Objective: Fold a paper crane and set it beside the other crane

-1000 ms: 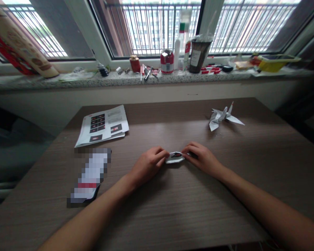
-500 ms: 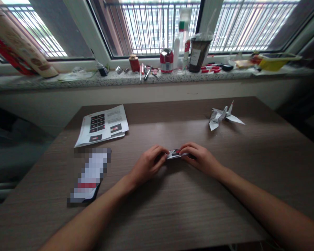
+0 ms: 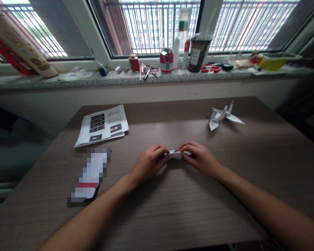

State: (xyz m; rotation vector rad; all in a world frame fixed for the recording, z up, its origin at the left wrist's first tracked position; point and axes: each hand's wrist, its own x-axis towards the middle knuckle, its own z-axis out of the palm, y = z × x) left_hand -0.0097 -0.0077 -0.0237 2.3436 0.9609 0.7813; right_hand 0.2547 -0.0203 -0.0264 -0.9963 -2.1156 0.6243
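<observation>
A small piece of folded paper [image 3: 175, 154], mostly white with dark and red print, is held just over the middle of the table. My left hand [image 3: 152, 159] pinches its left end between thumb and fingers. At the other end, my right hand [image 3: 197, 155] grips it the same way, a pointed white tip showing beneath the fingers. The paper's finer folds are too small to make out. Beyond my right hand stands a folded paper crane [image 3: 222, 116] with its wings spread.
Printed sheets [image 3: 104, 125] lie at the table's back left. Nearer me is a phone [image 3: 92, 174] with a blurred screen. Along the windowsill [image 3: 81, 82] stand a red can [image 3: 166, 61], a lidded dark cup [image 3: 199, 54], a yellow container [image 3: 273, 63] and small items.
The folded paper has tilted or opened slightly between my fingers, so more of its white front side shows. Both hands keep their hold in nearly the same place.
</observation>
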